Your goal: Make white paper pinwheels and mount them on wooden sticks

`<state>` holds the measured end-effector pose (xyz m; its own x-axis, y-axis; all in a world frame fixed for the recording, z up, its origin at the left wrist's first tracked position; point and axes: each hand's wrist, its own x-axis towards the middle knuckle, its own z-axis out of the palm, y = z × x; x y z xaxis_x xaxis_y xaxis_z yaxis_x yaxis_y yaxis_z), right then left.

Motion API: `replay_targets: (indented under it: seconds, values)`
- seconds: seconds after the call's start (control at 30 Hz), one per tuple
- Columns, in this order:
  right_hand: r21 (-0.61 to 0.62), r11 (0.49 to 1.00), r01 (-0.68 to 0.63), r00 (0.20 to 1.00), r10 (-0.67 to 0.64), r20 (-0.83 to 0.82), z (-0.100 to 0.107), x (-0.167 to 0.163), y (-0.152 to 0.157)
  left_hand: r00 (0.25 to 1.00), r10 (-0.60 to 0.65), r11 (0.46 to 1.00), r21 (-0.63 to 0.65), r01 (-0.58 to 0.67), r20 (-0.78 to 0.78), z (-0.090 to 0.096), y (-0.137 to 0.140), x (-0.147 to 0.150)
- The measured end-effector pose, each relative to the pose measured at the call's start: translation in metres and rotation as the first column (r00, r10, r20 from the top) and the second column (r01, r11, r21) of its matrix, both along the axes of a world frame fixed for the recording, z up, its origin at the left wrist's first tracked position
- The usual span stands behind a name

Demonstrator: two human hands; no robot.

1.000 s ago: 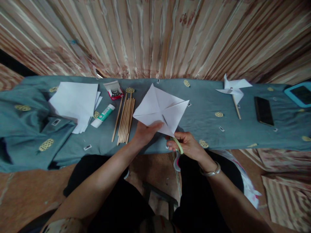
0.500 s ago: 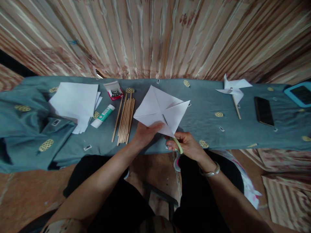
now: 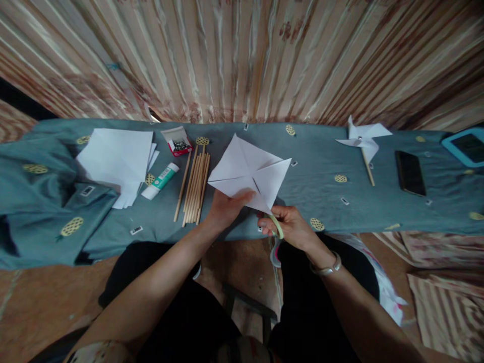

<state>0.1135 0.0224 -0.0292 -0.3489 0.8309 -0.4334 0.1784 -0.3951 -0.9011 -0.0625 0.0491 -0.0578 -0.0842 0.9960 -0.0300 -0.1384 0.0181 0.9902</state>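
My left hand [image 3: 228,205] is closed on a white paper square [image 3: 260,160], its thumb lying on top near the middle. Slits run in from the square's corners toward its centre. Light green-handled scissors [image 3: 279,228] are in my right hand [image 3: 289,225], with fingers through the handle. Their blades are hidden at the paper's near corner. Left of the paper lie several thin wooden sticks [image 3: 195,186]. Farther right rests a white paper pinwheel [image 3: 365,138] on a wooden stick.
A stack of white paper [image 3: 117,151], a glue stick [image 3: 162,180] and a small open box of metal pins [image 3: 177,142] are at left. At right lie a black phone [image 3: 411,172] and a blue-framed device [image 3: 469,146]. A pleated curtain [image 3: 242,60] hangs behind the cloth-covered table [image 3: 317,186].
The paper's right corner has shifted slightly to the left and down. Both hands keep nearly the same position and the same hold.
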Motion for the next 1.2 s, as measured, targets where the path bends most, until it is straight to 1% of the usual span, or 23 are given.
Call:
replay_targets:
  seconds: [0.13, 0.27, 0.33, 0.4, 0.43, 0.47, 0.5, 0.57, 0.63, 0.67, 0.73, 0.8, 0.87, 0.93, 0.97, 1.0, 1.03, 1.07, 1.1, 1.13, 1.17, 1.2]
  values:
    - [0.000, 1.000, 0.002, 1.000, -0.002, 0.000, 0.001, -0.001, 0.000, 1.000, -0.006, 1.000, 0.000, 0.006, 0.011, 0.001, -0.001, 0.000]
    - [-0.024, 0.998, -0.059, 0.997, 0.060, 0.045, -0.001, 0.004, -0.001, 0.998, 0.022, 1.000, 0.001, -0.022, 0.060, 0.005, 0.001, -0.001]
    - [-0.003, 0.993, -0.120, 0.985, 0.119, 0.123, -0.001, 0.013, -0.001, 0.995, 0.053, 0.999, 0.003, -0.053, 0.080, 0.006, 0.004, -0.003]
    - [0.067, 0.977, -0.201, 0.947, 0.176, 0.270, 0.000, 0.027, -0.001, 0.988, 0.092, 0.996, -0.005, -0.092, 0.121, 0.006, 0.008, -0.006]
    - [0.113, 0.965, -0.237, 0.911, 0.181, 0.369, 0.002, 0.035, 0.000, 0.983, 0.106, 0.994, -0.017, -0.104, 0.151, 0.006, 0.010, -0.007]
    - [0.160, 0.951, -0.264, 0.864, 0.159, 0.477, 0.004, 0.043, 0.001, 0.976, 0.116, 0.993, -0.032, -0.112, 0.183, 0.005, 0.012, -0.008]
    - [0.210, 0.937, -0.278, 0.803, 0.107, 0.586, 0.006, 0.051, 0.001, 0.970, 0.117, 0.993, -0.046, -0.109, 0.214, 0.004, 0.014, -0.008]
    - [0.296, 0.913, -0.281, 0.632, -0.056, 0.773, 0.011, 0.066, 0.003, 0.963, 0.088, 0.995, -0.059, -0.075, 0.255, 0.001, 0.015, -0.007]
    - [0.351, 0.894, -0.278, 0.441, -0.205, 0.873, 0.014, 0.076, 0.005, 0.960, 0.025, 0.997, -0.081, -0.002, 0.278, -0.002, 0.014, -0.004]
    - [0.362, 0.889, -0.281, 0.358, -0.253, 0.899, 0.015, 0.079, 0.006, 0.958, -0.010, 0.994, -0.099, 0.040, 0.286, -0.003, 0.013, -0.002]
    - [0.357, 0.886, -0.296, 0.226, -0.298, 0.927, 0.015, 0.082, 0.009, 0.959, -0.069, 0.984, -0.138, 0.111, 0.275, -0.007, 0.009, 0.002]
    - [0.339, 0.891, -0.301, 0.132, -0.313, 0.941, 0.014, 0.082, 0.014, 0.969, -0.126, 0.977, -0.145, 0.159, 0.213, -0.010, 0.006, 0.004]
    - [0.325, 0.898, -0.297, 0.070, -0.319, 0.945, 0.013, 0.081, 0.018, 0.978, -0.189, 0.975, -0.099, 0.198, 0.091, -0.013, 0.007, 0.000]
    - [0.320, 0.898, -0.303, 0.034, -0.326, 0.945, 0.013, 0.081, 0.022, 0.967, -0.238, 0.971, -0.028, 0.237, -0.085, -0.013, 0.011, -0.010]
    - [0.321, 0.895, -0.310, 0.022, -0.331, 0.944, 0.013, 0.081, 0.023, 0.953, -0.244, 0.969, -0.008, 0.247, -0.181, -0.012, 0.015, -0.017]
    - [0.322, 0.892, -0.318, 0.012, -0.336, 0.942, 0.014, 0.081, 0.024, 0.929, -0.251, 0.967, -0.019, 0.255, -0.274, -0.011, 0.018, -0.025]
    - [0.323, 0.890, -0.322, 0.002, -0.340, 0.940, 0.014, 0.081, 0.025, 0.908, -0.212, 0.975, -0.024, 0.219, -0.362, -0.009, 0.022, -0.033]
    - [0.325, 0.889, -0.323, -0.008, -0.346, 0.938, 0.014, 0.080, 0.026, 0.888, -0.132, 0.988, 0.014, 0.154, -0.441, -0.006, 0.025, -0.040]
    - [0.327, 0.888, -0.323, -0.015, -0.350, 0.937, 0.015, 0.080, 0.027, 0.857, -0.007, 0.989, 0.120, 0.081, -0.515, -0.003, 0.027, -0.046]
    - [0.331, 0.887, -0.321, -0.021, -0.356, 0.934, 0.015, 0.078, 0.028, 0.805, 0.105, 0.969, 0.241, 0.049, -0.584, 0.000, 0.028, -0.049]
    - [0.336, 0.886, -0.320, -0.023, -0.362, 0.932, 0.014, 0.077, 0.029, 0.739, 0.196, 0.935, 0.350, 0.058, -0.645, 0.003, 0.027, -0.050]
    - [0.342, 0.883, -0.320, -0.023, -0.368, 0.929, 0.014, 0.075, 0.030, 0.664, 0.245, 0.901, 0.419, 0.113, -0.706, 0.006, 0.025, -0.049]
